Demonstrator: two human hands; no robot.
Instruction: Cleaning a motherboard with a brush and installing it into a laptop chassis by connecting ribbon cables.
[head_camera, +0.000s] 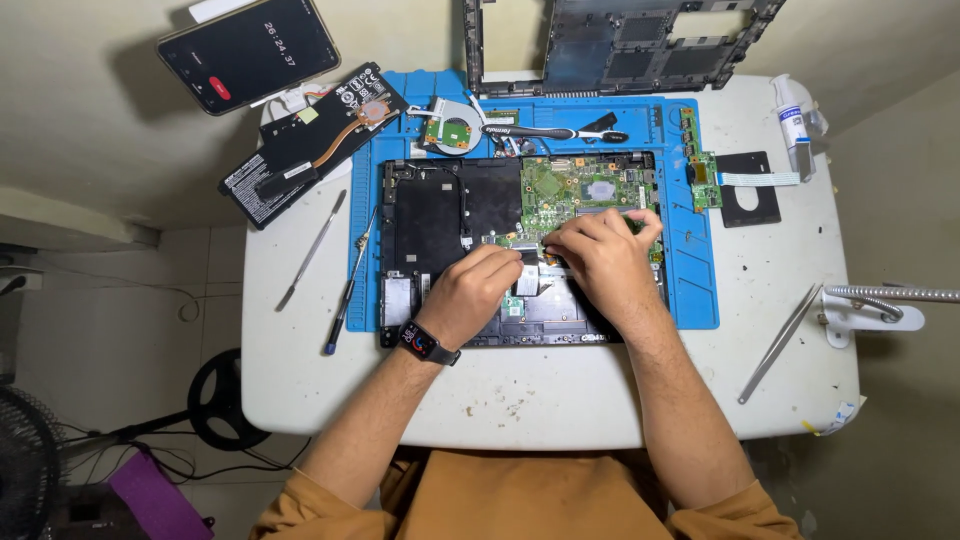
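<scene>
Teardown well advanced: fan out, green motherboard (590, 190) seated in the opened black laptop chassis (440, 215); left hand (470, 292) and right hand (600, 255) pinch at its lower edge, grip unclear.

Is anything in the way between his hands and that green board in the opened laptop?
Nothing visible. The left hand and the right hand already rest on the laptop, at the lower edge of the green board.

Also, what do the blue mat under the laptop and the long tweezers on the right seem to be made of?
The blue mat looks like soft silicone or rubber: matte, evenly coloured, with moulded compartments along its top edge. The tweezers look like bare metal, probably steel: thin, grey and slightly shiny. The green motherboard by the right hand looks like the usual lacquered fibreglass board.
</scene>
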